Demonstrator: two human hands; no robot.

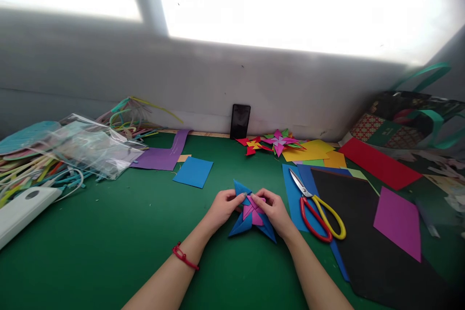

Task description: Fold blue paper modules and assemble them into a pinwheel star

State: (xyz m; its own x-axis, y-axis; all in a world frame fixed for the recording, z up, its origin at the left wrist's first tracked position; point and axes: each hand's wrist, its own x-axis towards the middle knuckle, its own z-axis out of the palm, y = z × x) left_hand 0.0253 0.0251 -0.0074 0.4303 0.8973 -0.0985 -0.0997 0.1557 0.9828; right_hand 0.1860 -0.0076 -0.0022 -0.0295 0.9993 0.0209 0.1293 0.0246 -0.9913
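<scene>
Two glaring white panes (pixel 290 5), probably windows, top the pale far wall (pixel 196 77) beyond a green tabletop (pixel 141 227).

This place is looking like a small papercraft corner; whether it is belonging to a home or a studio, the view is not settling. A green work surface (pixel 138 237) is running up to a pale wall (pixel 203 87), with bright panels (pixel 290 5) glowing above like windows. Colored paper is pointing to craft: a red sheet (pixel 381 163), a black sheet (pixel 341 227) and a blue square (pixel 193 172) are lying about, while paper-like strips (pixel 43 168) are heaping up at the left. 1 pair of scissors (pixel 307 194) is resting on the sheets, folded paper stars (pixel 279 142) are sitting by the wall, and 1 phone-like device (pixel 240 121) is leaning there. A patterned bag (pixel 370 128) is standing at the right.
</scene>
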